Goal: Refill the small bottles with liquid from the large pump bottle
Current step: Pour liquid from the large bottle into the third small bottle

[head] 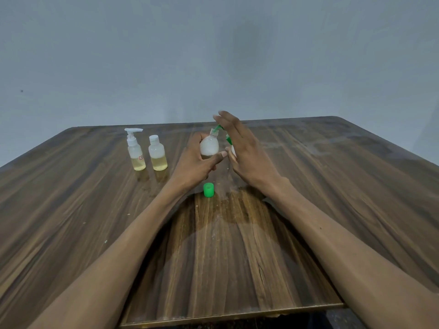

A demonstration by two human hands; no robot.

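The left hand (pixel 199 160) grasps a small bottle (pixel 209 146) upright above mid-table, neck up. The right hand (pixel 242 148), fingers extended, covers a green pump (pixel 228 138) beside it. A green cap (pixel 208 190) stands nearer; table (pixel 332 210) lies open rightward.

small pump bottle (pixel 135 150), red-edged label, print too blurred to read

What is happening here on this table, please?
A person is refilling small bottles at a wooden table. The left hand holds an open small bottle upright, and the right hand presses on a green pump whose spout reaches the bottle's mouth. A green cap lies on the table in front. Two more bottles, a pump-top bottle and a capped bottle, stand to the left, partly filled with yellowish liquid.
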